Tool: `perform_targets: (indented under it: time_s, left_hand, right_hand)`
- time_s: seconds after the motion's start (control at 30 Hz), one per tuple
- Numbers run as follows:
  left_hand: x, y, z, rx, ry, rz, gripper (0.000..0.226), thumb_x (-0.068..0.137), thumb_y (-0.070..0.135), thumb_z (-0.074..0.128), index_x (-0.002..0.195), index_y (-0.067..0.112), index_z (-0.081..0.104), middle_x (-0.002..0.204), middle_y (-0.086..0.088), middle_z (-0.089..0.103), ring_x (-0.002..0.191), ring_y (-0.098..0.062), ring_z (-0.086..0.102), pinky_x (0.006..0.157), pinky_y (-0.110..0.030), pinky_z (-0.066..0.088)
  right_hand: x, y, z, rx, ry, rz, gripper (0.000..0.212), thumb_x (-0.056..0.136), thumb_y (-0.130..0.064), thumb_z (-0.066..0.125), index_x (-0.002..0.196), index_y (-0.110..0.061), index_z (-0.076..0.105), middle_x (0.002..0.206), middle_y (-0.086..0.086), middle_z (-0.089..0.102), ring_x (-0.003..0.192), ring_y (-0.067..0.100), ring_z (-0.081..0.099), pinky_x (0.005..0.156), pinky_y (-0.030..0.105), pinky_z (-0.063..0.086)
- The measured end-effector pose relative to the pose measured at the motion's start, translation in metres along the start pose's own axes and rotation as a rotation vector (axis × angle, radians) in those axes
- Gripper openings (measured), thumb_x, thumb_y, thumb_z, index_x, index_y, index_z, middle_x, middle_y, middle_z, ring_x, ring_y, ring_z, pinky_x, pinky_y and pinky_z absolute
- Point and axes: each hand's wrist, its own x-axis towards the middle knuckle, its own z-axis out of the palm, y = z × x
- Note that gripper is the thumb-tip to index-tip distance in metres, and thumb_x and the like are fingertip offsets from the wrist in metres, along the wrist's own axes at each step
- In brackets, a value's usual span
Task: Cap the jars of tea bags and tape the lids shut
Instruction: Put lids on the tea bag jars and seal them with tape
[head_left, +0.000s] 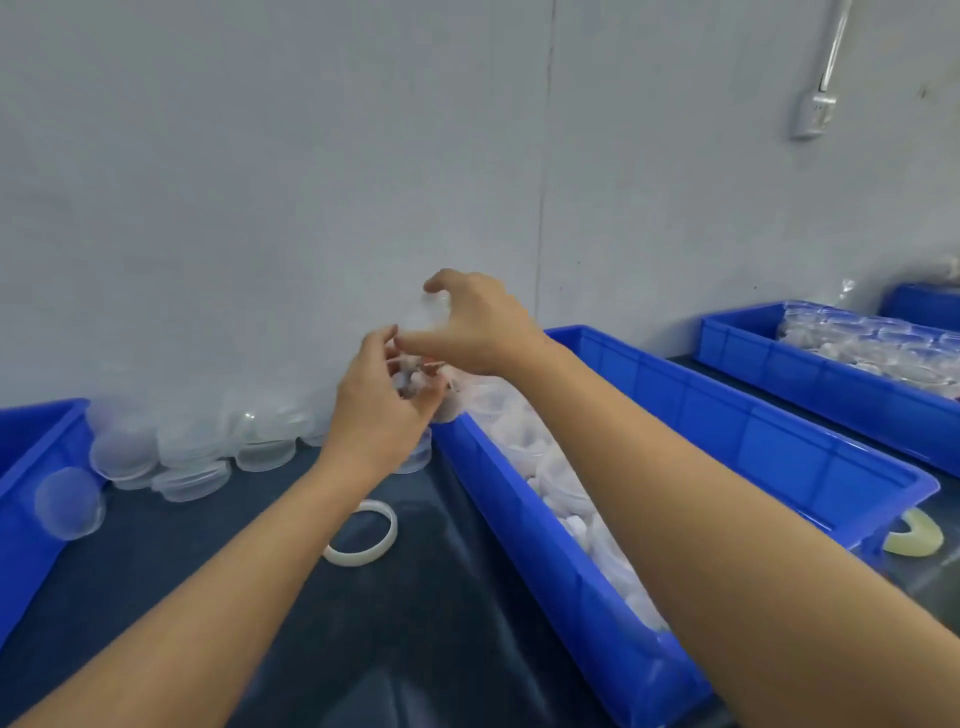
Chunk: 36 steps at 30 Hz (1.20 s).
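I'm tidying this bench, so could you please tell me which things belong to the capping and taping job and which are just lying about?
In use:
left hand and right hand, on a clear jar
loose lids
tape roll
middle bin of jars

Lying about:
yellowish ring
wall socket

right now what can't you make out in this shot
Head view only:
- What the right hand holds: something clear, blurred against the pale wall.
- What the left hand pinches: its own fingers cover it; whether it is tape is unclear.
- Contents of the middle blue bin: pale and blurred, partly behind the right forearm.
- The left blue bin: cut off by the frame edge.
- The far bin's jars: too small to tell whether capped.
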Motion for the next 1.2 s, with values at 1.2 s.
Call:
perform_targets:
  time_s: [1.2]
  left_hand:
    - [0.192,-0.030,0.218,-0.279,-0.265,-0.600,0.036,0.104,0.005,0.041,0.134,-0.011,0.056,0.114,-0.028,0.068,0.104,-0.042,0.066,0.080,-0.040,0.048]
  right_hand:
    - [0.144,0.242,0.071,-0.069,-0.158,0.545,0.045,0.093,-0.038,0.062,0.127,-0.009,0.060,0.128,0.014,0.063,0.106,0.030,0.063,0.085,0.042,0.055]
